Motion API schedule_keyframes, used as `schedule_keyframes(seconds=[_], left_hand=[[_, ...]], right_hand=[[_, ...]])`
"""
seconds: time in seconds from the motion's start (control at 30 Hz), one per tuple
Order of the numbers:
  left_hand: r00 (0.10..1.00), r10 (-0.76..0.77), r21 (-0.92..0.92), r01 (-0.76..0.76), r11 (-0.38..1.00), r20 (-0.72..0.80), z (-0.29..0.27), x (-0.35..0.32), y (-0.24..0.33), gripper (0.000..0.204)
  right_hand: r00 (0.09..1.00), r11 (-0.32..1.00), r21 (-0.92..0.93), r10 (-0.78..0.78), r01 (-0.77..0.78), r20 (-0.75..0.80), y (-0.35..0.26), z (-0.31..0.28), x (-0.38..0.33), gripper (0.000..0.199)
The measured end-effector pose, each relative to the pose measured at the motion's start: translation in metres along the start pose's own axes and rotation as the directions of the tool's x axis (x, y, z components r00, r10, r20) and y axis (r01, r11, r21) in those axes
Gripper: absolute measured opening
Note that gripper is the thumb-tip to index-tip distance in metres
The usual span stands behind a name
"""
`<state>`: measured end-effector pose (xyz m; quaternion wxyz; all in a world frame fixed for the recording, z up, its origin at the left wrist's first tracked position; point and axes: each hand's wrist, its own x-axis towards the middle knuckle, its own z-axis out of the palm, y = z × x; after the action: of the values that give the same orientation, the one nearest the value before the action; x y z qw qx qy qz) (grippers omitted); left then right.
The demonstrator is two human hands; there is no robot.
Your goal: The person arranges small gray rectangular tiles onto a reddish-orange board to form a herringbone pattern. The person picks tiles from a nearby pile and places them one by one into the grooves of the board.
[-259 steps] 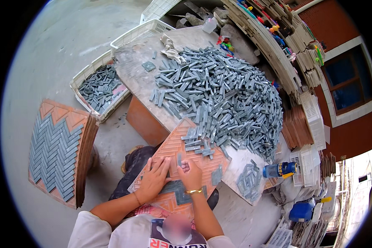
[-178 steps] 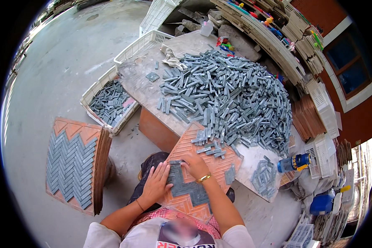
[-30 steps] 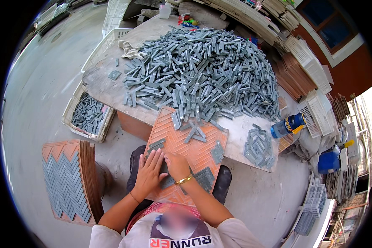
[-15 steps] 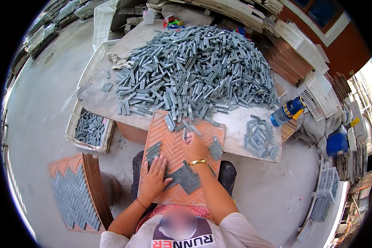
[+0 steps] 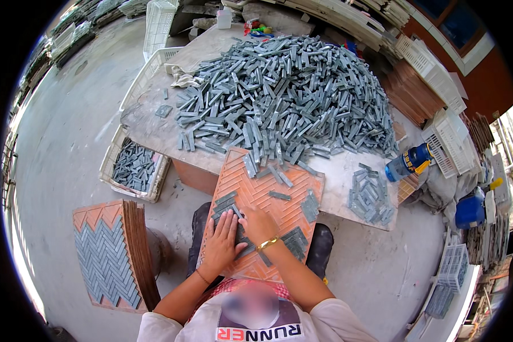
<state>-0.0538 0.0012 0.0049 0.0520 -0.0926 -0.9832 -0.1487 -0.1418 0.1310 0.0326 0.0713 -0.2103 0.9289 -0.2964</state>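
Note:
An orange-brown grooved board (image 5: pixel 246 165) with a herringbone pattern of slots rests across my lap, its far end on the table edge. Grey stone strips fill part of the slots, with one patch (image 5: pixel 293 242) at the right. My left hand (image 5: pixel 221 242) lies flat on strips at the board's left side, fingers stretched out. Right beside its fingertips, my right hand (image 5: pixel 259 225) bends its fingers in a pinch around a stone strip, mostly hidden by the fingers. A single strip (image 5: pixel 279 195) and a few loose ones (image 5: pixel 276 174) lie farther up the board.
A big heap of grey strips (image 5: pixel 290 97) covers the table (image 5: pixel 145 122). A smaller pile (image 5: pixel 373 194) and a blue bottle (image 5: pixel 407 162) are at its right. Left stand a crate of strips (image 5: pixel 132 171) and a stack of boards (image 5: pixel 105 256), the top one filled.
My right hand has come from the upper middle of the board toward me and leftward, beside my left fingertips. My left hand stays flat on the strips. The whole view has shifted slightly.

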Motion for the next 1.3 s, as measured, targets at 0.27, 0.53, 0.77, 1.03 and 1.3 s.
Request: schedule_keyframes(seconds=[0.27,0.53,0.77,1.03,1.3], left_hand=[[1.000,-0.016,-0.077,0.017,0.997,0.003,-0.004,0.003,0.001,0.077],[0.998,0.055,-0.047,-0.057,0.997,-0.037,0.001,0.012,0.001,0.078],[0.997,0.075,-0.021,-0.075,0.997,-0.008,0.001,0.016,0.007,0.078],[0.997,0.076,0.015,-0.076,0.997,0.016,0.003,0.008,0.004,0.077],[0.998,0.059,-0.005,-0.059,0.998,0.000,0.007,0.001,0.002,0.079]], right_hand=[[0.998,0.996,0.062,0.060,-0.060,0.002,0.011,0.008,0.003,0.018],[0.996,0.996,-0.031,0.089,-0.088,0.020,0.025,-0.010,0.013,0.024],[0.943,0.991,-0.135,-0.053,0.009,-0.329,0.078,-0.052,0.013,0.027],[0.993,0.981,0.181,0.082,-0.065,-0.089,0.047,-0.022,0.007,0.022],[0.993,0.982,0.188,0.053,-0.033,-0.103,0.018,0.009,0.012,0.021]])
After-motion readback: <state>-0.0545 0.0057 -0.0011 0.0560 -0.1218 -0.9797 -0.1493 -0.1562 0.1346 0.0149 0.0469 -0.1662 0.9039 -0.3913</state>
